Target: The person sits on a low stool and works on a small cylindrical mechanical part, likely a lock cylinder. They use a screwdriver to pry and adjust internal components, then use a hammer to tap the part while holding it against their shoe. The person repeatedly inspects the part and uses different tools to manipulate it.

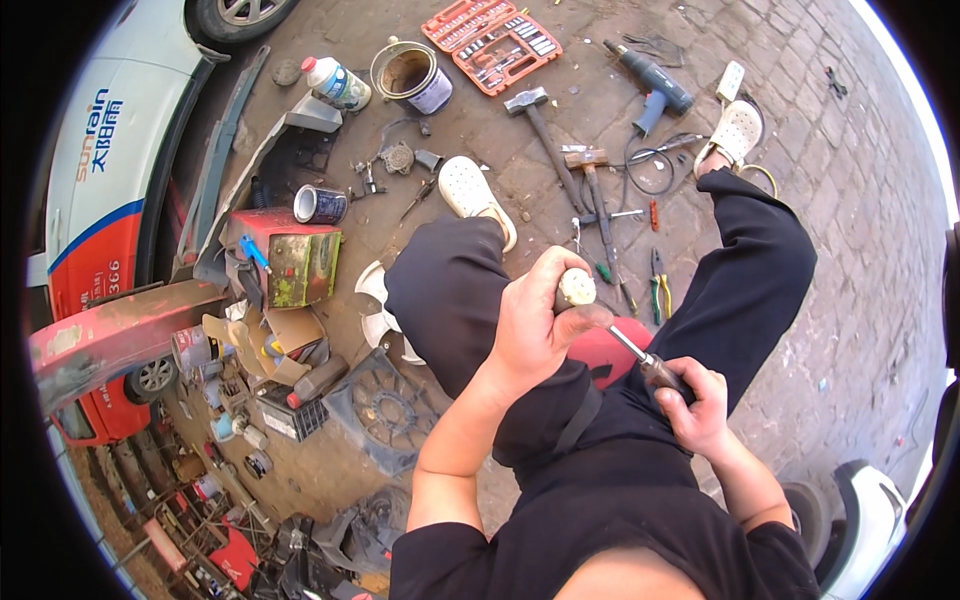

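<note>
My left hand (540, 325) is closed around a small cylindrical part with a pale, rough round end (577, 286). The fingers hide most of that part, so I cannot tell its kind. In my closed right hand (697, 410) is a screwdriver (662, 375) with a dark handle. Its metal shaft slants up toward my left thumb, and whether the tip touches the part I cannot make out. Both hands are above my lap, over my dark trousers. Below them, between my legs, shows something red (610, 352).
On the paving ahead are two hammers (540, 130) (597, 190), pliers (660, 285), a heat gun (650, 82) and an orange socket set (505, 50). To the left stand an open can (430, 92), a bottle (338, 84), a cardboard box (290, 335), a fan shroud (385, 410) and a car (110, 150).
</note>
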The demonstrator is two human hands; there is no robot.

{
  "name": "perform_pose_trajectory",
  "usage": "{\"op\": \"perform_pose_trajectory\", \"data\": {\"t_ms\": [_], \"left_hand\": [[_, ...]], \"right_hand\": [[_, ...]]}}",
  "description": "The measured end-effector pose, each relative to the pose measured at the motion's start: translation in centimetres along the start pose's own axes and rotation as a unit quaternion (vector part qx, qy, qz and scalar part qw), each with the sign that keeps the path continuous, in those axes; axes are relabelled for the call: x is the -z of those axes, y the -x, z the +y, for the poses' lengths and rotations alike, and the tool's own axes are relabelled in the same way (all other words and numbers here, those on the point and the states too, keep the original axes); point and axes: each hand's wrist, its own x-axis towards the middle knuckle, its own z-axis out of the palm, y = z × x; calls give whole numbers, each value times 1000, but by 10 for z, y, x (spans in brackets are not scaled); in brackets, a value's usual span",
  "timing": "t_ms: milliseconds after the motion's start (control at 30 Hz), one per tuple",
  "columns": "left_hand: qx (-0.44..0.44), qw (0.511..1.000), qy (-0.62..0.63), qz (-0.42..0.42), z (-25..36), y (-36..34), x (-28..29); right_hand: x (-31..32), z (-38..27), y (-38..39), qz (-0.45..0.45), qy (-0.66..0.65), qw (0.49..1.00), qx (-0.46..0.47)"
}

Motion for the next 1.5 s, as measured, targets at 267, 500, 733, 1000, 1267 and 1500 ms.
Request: {"op": "perform_pose_trajectory", "data": {"t_ms": [267,500,733,1000,1267,1500], "left_hand": [[-24,999,-26,-7,1,-1,0],[-18,999,2,43,-8,-1,-6],[-22,998,2,66,-13,-1,-7],[-17,996,3,87,-13,0,-6],[-8,994,26,104,-12,-1,-7],[-8,988,86,130,-13,0,-14]], "right_hand": [[1,-2,-3,1,-36,998,-56],[-15,3,-3,32,-44,997,-51],[-34,12,-2,70,-66,995,-39],[-47,15,-5,86,-72,993,-26],[-60,25,-4,103,-70,992,-15],[-70,28,-4,123,-44,991,8]]}}
